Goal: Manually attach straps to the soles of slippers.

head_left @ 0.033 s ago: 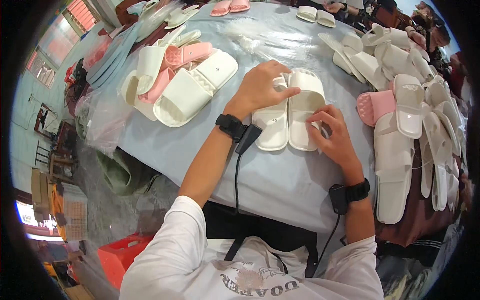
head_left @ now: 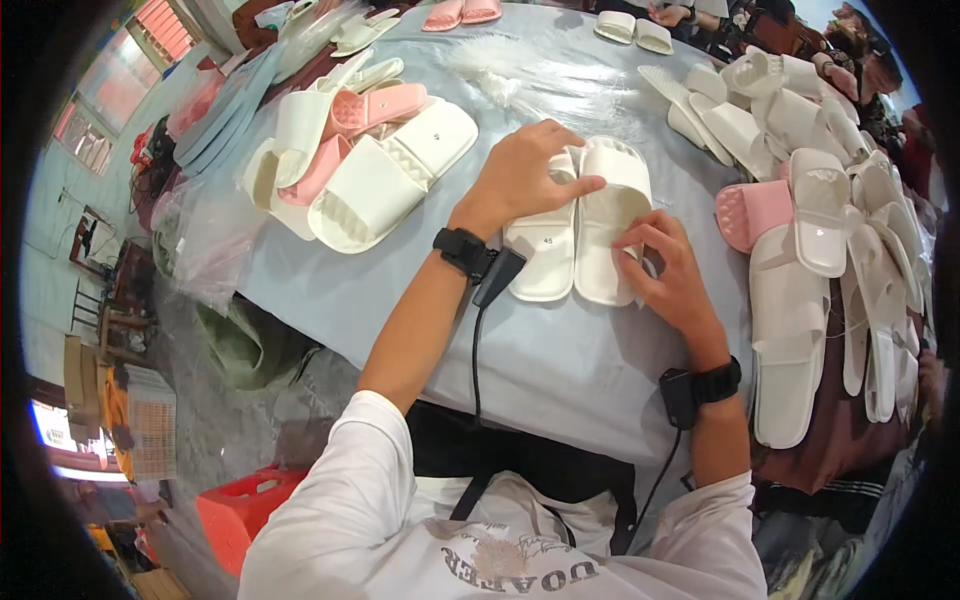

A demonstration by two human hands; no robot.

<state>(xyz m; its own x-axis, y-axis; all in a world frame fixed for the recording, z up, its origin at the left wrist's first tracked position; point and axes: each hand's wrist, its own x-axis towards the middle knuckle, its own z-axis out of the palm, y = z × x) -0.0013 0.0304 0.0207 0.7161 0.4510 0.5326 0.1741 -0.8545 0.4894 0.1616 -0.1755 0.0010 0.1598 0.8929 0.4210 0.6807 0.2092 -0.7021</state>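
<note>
Two white slippers lie side by side on the grey-covered table, toe ends away from me. The left slipper [head_left: 541, 262] has a small printed sticker on its heel. My left hand [head_left: 525, 178] is closed over this slipper's strap, with the thumb reaching across to the strap of the right slipper [head_left: 603, 262]. At that slipper's outer edge, my right hand [head_left: 664, 272] is bent in a pinch, index fingertip on the insole and thumb by the rim. Its other fingers are curled. The left fingertips are partly hidden.
White and pink slippers [head_left: 366, 195] are piled at left on the table [head_left: 420, 330]. A larger pile of white slippers [head_left: 787, 350] fills the right side. Clear plastic bags [head_left: 510, 75] lie at the far side. A red stool [head_left: 245, 515] stands at lower left. Other people sit at far right.
</note>
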